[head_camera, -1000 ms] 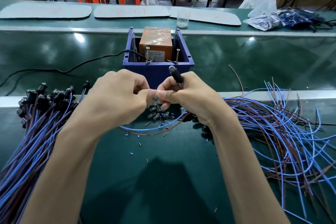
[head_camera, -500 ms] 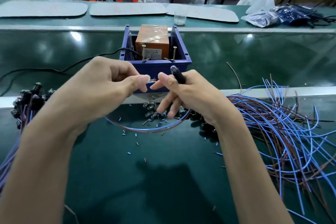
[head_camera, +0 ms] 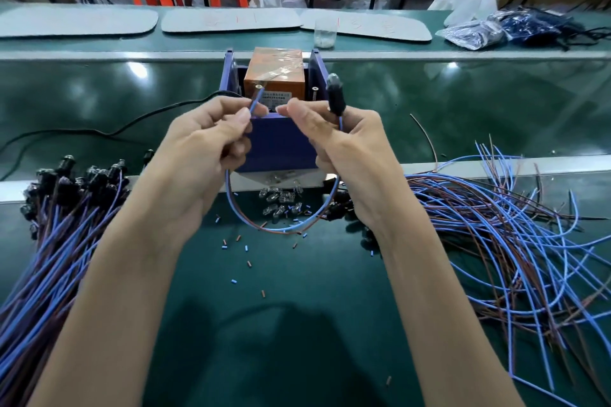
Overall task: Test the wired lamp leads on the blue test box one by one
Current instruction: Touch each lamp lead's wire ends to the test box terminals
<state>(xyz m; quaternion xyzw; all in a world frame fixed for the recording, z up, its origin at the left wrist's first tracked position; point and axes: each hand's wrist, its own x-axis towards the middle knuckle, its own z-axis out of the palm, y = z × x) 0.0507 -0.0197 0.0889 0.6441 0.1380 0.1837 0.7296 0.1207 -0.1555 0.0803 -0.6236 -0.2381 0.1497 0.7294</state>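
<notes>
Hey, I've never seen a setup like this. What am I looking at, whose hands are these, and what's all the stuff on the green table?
This is one view from a camera worn on a person's head, looking down at their bare hands; there is no robot. The left hand pinches one wire end of a lamp lead, and the right hand holds its black socket. Both are raised at the blue test box. On the green table lie a bundle of wired lamps at left, loose wires at right, and small glass bulbs between.
</notes>
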